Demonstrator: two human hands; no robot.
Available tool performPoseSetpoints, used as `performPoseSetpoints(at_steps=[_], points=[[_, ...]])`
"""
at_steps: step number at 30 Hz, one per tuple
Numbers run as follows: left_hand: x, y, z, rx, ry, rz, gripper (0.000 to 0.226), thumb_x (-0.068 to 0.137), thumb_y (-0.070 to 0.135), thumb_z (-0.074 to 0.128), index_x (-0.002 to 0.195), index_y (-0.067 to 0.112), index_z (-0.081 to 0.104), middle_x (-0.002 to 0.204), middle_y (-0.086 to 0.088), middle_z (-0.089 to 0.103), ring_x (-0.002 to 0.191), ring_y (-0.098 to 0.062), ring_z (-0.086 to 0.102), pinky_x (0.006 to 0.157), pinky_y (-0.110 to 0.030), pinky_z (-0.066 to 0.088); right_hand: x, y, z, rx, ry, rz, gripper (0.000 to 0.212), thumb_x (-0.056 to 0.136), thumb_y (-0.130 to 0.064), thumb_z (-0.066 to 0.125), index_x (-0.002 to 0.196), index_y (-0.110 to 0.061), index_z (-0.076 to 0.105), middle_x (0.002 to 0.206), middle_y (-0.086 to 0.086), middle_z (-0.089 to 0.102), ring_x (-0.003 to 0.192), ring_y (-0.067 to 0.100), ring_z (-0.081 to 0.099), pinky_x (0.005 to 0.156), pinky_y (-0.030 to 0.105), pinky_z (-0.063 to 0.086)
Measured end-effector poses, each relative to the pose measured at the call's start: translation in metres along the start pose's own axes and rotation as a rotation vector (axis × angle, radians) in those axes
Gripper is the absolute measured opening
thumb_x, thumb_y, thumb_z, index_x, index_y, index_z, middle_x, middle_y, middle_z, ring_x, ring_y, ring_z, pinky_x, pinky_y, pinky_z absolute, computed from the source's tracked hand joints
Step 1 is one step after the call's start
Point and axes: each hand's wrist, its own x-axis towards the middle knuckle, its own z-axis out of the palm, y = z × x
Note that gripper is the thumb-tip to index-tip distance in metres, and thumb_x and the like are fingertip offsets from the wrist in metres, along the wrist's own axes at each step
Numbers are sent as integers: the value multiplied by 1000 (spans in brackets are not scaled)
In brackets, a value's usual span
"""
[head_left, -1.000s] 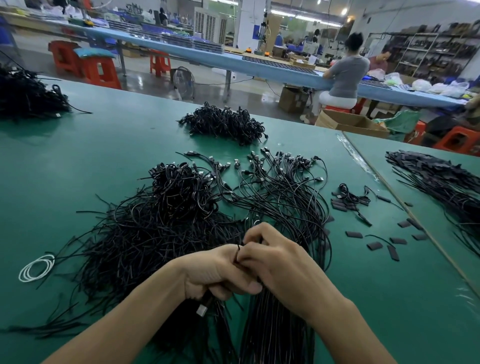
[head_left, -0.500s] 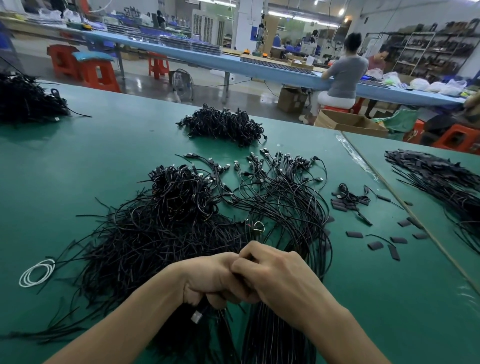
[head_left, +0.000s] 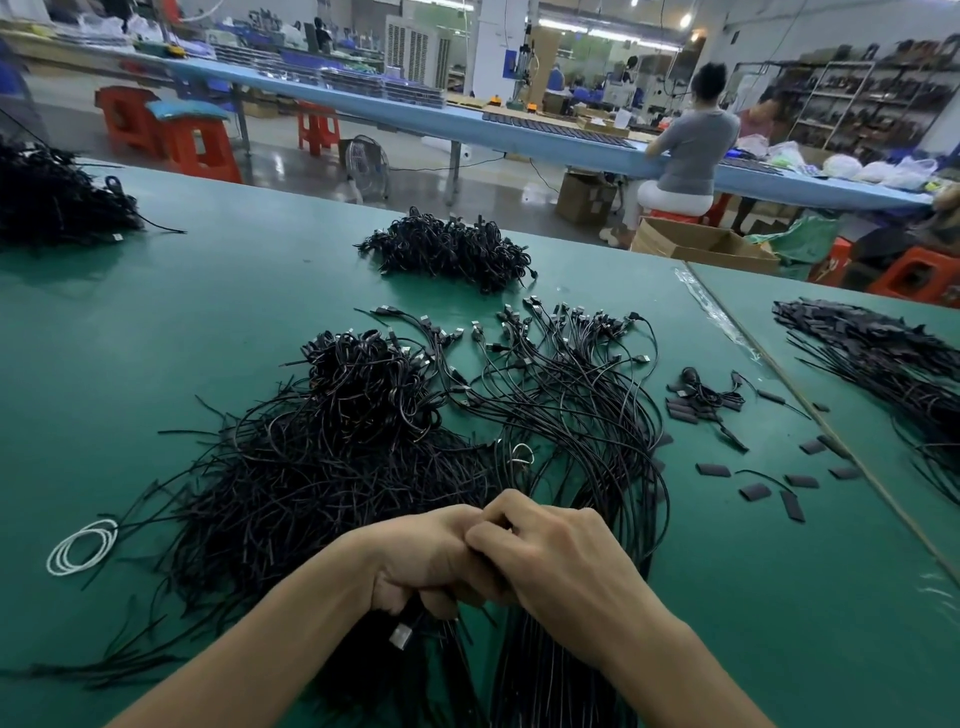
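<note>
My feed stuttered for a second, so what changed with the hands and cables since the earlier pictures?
The left hand and the right hand drew slightly back toward the person and pressed closer together. The short black end that stuck up between the thumbs no longer shows. Both still grip the black cables. The cable piles, white coil and small black sleeves lie as before.
</note>
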Motion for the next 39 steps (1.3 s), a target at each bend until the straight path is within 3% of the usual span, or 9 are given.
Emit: performPoseSetpoints(at_steps=[9,13,17,22,26,28,33,36,39], points=[[3,8,-2,-59,27,60,27,79,-12,54,101,2,63,64,1,50,50,-7,39,41,-20,28,2,1,13,124,160,105,34,79,-7,75,105,-19,56,88,-3,62,64,16,62,48,32,52],[6,12,0,-340,8,179,23,79,-4,56,93,14,64,69,3,53,55,-5,43,44,-17,32,1,9,20,351,349,337,18,95,-11,61,93,-24,48,83,-11,58,66,10,53,58,30,47],[8,12,0,-409,-15,285,18,90,8,60,104,13,69,73,-1,60,60,-8,53,51,-17,46,0,8,23,664,583,578,31,90,-7,69,83,-31,52,83,-11,64,77,12,62,66,23,50],[14,12,-7,-96,178,403,27,93,5,66,119,10,67,114,-10,72,106,-22,68,92,-29,54,0,3,23,805,743,684,38,88,-6,72,77,-36,52,84,-11,68,78,13,66,70,21,53],[24,13,-2,320,484,497,34,85,22,76,103,48,67,105,7,63,103,-6,60,93,-19,46,1,3,26,773,830,729,34,88,-8,72,73,-32,53,81,-11,68,76,13,66,66,20,52],[28,13,0,460,605,524,38,83,30,79,96,61,63,90,16,51,87,2,53,79,-10,42,2,4,31,784,873,779,35,88,-7,72,72,-32,53,80,-11,69,76,13,66,67,20,52],[33,18,9,454,594,497,24,86,37,76,109,36,70,60,10,57,48,-1,44,48,-14,37,12,2,41,975,1012,938,37,89,-3,70,69,-31,54,80,-6,71,76,11,68,68,17,52],[29,22,8,448,602,477,23,87,34,75,109,31,69,66,5,65,52,0,53,52,-15,43,16,1,41,1221,1055,987,37,89,2,68,69,-24,51,74,-5,70,71,3,67,67,14,51],[22,27,2,472,602,469,18,90,26,72,107,31,70,81,13,71,75,1,66,72,-20,55,15,0,39,1412,971,936,40,90,1,66,67,-25,48,70,-3,64,67,4,62,66,14,51]])
